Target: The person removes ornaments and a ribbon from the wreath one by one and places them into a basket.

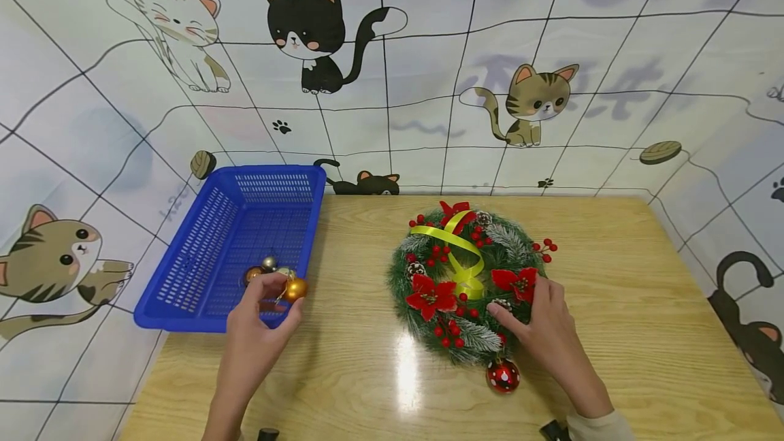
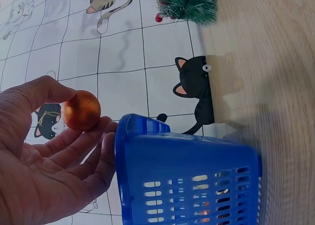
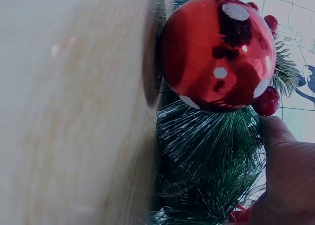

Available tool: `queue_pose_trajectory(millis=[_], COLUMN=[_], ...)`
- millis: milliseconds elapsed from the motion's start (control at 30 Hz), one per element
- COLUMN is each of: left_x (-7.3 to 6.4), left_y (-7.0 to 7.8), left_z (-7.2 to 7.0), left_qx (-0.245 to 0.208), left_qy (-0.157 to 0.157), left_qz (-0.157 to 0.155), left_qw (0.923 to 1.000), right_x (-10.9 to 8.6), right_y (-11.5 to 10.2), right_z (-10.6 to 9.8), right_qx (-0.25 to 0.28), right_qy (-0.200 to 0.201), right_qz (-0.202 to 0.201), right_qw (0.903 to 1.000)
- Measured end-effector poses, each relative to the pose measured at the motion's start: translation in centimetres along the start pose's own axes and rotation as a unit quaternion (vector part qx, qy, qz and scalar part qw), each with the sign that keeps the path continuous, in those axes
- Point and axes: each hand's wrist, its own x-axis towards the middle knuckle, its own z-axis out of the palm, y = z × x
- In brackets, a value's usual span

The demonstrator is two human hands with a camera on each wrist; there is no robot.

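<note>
My left hand (image 1: 260, 322) pinches a shiny gold Christmas ball (image 1: 297, 289) between thumb and fingers, over the near right corner of a blue plastic basket (image 1: 147, 291). In the left wrist view, the ball (image 2: 82, 112) looks orange and the fingertips are right at the basket's rim. My right hand (image 1: 548, 325) grips the right side of a green Christmas wreath (image 1: 407, 312), its thumb reaching over the greenery. Red poinsettias (image 1: 431, 297), red berries, pinecones and a yellow ribbon (image 1: 468, 247) decorate the wreath. A red ball with white dots (image 1: 503, 376) sits at its near edge.
Inside the basket, several more small balls (image 1: 269, 263) lie near its right side. The wooden table (image 1: 355, 373) meets a cat-print backdrop (image 1: 422, 73) at the back. Dark objects (image 1: 267, 434) show at the bottom edge, beside each wrist.
</note>
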Motion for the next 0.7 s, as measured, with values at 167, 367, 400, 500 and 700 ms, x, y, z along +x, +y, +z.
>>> queue_pose_trajectory(millis=[167,367,400,500,700], left_x=[0.1,0.2,0.2,0.2,0.6], left_y=[-0.3,-0.9,-1.0,-1.2,-1.7], left_z=[-0.5,-1.5,-1.7,-2.3,-3.0], left_qx=[0.004,0.015,0.017,0.023,0.028], left_qy=[0.003,0.009,0.011,0.017,0.03], left_qz=[-0.008,-0.038,-0.043,-0.053,-0.079], left_qw=[1.0,0.9991,0.9988,0.9982,0.9961], right_x=[0.0,0.0,0.0,0.0,-0.1], right_y=[0.0,-0.1,-0.1,-0.1,-0.3], right_z=[0.0,0.1,0.1,0.2,0.0], right_qx=[-0.005,-0.01,-0.01,-0.011,-0.011], right_qy=[-0.001,-0.005,-0.007,-0.012,-0.017], right_qz=[0.0,0.006,0.007,0.012,0.018], right_qw=[1.0,0.9999,0.9999,0.9998,0.9996])
